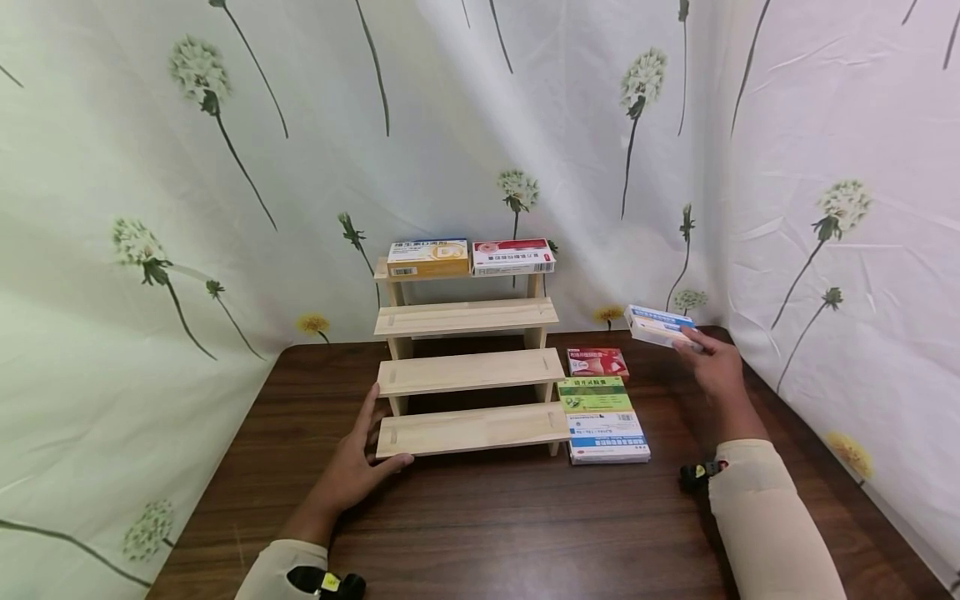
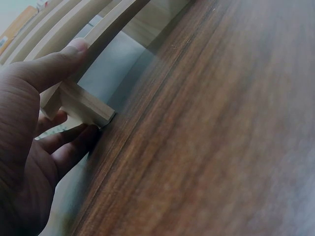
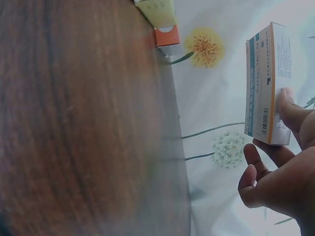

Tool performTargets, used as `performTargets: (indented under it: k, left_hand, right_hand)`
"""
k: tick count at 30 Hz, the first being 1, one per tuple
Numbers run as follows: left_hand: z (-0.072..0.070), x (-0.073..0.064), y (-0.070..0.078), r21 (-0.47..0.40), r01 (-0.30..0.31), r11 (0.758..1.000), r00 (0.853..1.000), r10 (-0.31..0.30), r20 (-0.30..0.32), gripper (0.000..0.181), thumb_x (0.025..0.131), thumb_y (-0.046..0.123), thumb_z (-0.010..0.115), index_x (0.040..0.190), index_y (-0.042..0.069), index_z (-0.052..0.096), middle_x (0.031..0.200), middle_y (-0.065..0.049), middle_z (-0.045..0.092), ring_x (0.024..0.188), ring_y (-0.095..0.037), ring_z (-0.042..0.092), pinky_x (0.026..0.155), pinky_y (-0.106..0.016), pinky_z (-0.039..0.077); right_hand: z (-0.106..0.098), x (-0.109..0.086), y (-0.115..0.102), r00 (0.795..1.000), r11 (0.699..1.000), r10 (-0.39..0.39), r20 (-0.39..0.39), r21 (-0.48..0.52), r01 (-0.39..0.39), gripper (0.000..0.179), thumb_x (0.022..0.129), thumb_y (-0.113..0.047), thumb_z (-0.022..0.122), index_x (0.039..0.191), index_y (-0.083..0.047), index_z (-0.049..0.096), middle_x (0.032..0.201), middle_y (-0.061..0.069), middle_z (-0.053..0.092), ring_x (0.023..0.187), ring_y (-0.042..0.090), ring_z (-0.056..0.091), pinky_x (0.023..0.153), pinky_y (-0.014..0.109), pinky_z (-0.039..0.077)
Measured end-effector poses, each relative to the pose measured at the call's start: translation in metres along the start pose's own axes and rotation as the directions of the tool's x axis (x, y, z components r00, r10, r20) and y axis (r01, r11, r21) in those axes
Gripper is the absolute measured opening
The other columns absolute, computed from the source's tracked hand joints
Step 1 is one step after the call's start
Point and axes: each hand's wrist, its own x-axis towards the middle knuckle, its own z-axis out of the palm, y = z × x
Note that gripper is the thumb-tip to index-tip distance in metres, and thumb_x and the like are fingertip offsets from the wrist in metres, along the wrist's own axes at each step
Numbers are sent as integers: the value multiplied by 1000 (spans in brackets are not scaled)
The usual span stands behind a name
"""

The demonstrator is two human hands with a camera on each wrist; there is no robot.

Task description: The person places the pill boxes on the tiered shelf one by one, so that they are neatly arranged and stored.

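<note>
A wooden stepped rack [image 1: 472, 371] stands on the table. My left hand [image 1: 352, 467] holds its lower left end, thumb on the front of the lowest step; in the left wrist view the fingertips touch the side support [image 2: 88, 105]. To the right of the rack, my right hand [image 1: 712, 362] pinches a white and blue medicine box [image 1: 660, 325] by one end, above the table. The right wrist view shows the thumb on a printed side of this box [image 3: 268, 83]. A yellow and white box [image 1: 427, 258] and a red and white box [image 1: 513, 257] lie side by side on the top step.
Beside the rack's right side lie a red box [image 1: 597, 362], a green box [image 1: 596, 395] and a white and blue box [image 1: 607, 437], in a row on the brown table [image 1: 480, 525]. A white curtain [image 1: 450, 150] with dandelion prints hangs behind and along the sides.
</note>
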Motion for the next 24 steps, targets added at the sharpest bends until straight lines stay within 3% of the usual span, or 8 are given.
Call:
performTargets:
  k: [6,11,14,16,19,24]
  left_hand:
    - [-1,0,0,0,10,1000,1000,-10,0,126,95,30,89,174,48,-7,170,-30,40,146,-53,56,94,-52,64]
    - [-1,-1,1,0,9,1000,1000,-9,-2,125,95,31,89,174,48,-7,170,-30,41,146,-52,56,94,-50,64]
    - [-1,-1,2,-3,5,1000,1000,-5,-1,125,95,31,89,174,48,-6,170,-30,41,146,-52,56,93,-51,64]
    - [-1,-1,2,-2,4,1000,1000,-4,1,125,95,31,89,174,49,-7,170,-30,41,146,-53,56,93,-52,65]
    - [-1,0,2,1,4,1000,1000,-4,1,125,96,31,89,174,49,-7,171,-30,40,146,-53,56,93,-52,65]
    - [-1,0,0,6,7,1000,1000,-7,0,125,95,31,89,174,49,-7,171,-30,40,146,-53,56,93,-51,65]
  right_hand:
    - [1,-4,-11,1000,999,-28,1,-26,28,53,108,-24,73,156,-16,55,170,18,46,125,20,55,82,8,44]
    - [4,-9,-24,998,997,-58,5,-44,58,51,109,-25,71,156,-15,56,173,15,41,146,32,51,86,7,42]
    - [6,-12,-31,998,995,-60,4,-82,61,51,109,-27,71,157,-16,56,175,12,38,150,31,48,97,15,45]
    - [7,-14,-36,998,994,-67,5,-91,67,51,109,-28,71,157,-17,56,175,11,38,152,32,48,108,26,49]
    - [9,-18,-44,997,991,-83,5,-101,83,51,109,-28,72,156,-16,56,173,12,39,158,32,44,122,43,45]
    - [14,-24,-56,997,989,-82,4,-120,82,51,108,-34,72,155,-20,58,172,8,42,152,30,48,114,41,45]
